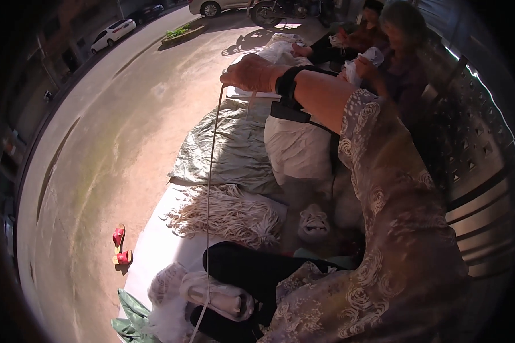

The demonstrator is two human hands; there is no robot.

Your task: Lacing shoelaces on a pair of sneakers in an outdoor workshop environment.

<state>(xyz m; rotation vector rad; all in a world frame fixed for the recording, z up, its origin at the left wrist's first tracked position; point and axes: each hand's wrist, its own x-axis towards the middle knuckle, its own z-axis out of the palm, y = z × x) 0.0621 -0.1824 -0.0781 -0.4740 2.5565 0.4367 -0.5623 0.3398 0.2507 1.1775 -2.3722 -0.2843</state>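
My right hand (250, 73) is stretched out far ahead, its fingers closed in a pinch on a thin pale cord (213, 154). The cord runs taut from the fingertips down toward my lap and crosses a rolled white cloth bundle (226, 298). A small knot or loop shows on it near the bundle. My left hand is out of the picture. Beside the bundle lies fluffy white material (167, 314). Beyond my dark-trousered knees a thick heap of cream cords (229, 214) is spread on a white sheet (146, 246).
A grey-green cloth (226, 146) lies past the cords, near a white sack (297, 151). Two people (403, 51) sit at the far right, handling white material. Red sandals (122, 257) rest on the pavement at left. A motorcycle (280, 12) and cars stand farther back.
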